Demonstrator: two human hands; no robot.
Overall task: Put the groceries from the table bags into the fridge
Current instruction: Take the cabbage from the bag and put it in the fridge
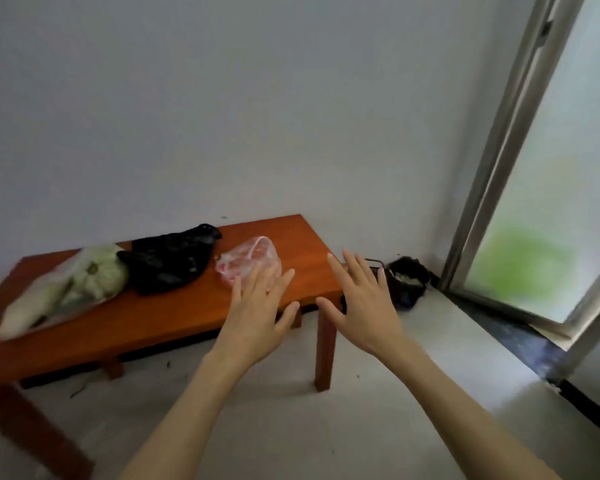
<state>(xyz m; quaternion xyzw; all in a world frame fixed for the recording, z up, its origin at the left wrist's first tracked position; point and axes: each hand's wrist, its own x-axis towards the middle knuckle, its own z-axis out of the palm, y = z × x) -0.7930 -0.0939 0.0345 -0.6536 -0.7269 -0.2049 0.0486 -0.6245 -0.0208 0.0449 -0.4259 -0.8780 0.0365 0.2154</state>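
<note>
Plain grey wall, pale floor, and a low orange-brown wooden table (174, 317) set against the wall — its left end cut off by the frame. Both hands reach forward, fingers straight and spread, holding nothing. The left hand (260, 313) partly hides a crinkled pink-clear bag (246, 259) just beyond its fingertips. Further left lie a glossy black bag (170, 259) and a blurred clear bag of pale green produce (66, 289). Beyond the right hand (364, 303), a dark bin (407, 282) on the floor — contents unclear — near a frosted sliding door (541, 202).

Both forearms are bare, with no sleeves, and slender fingers on the left hand (257, 308) and right hand (361, 306).
</note>
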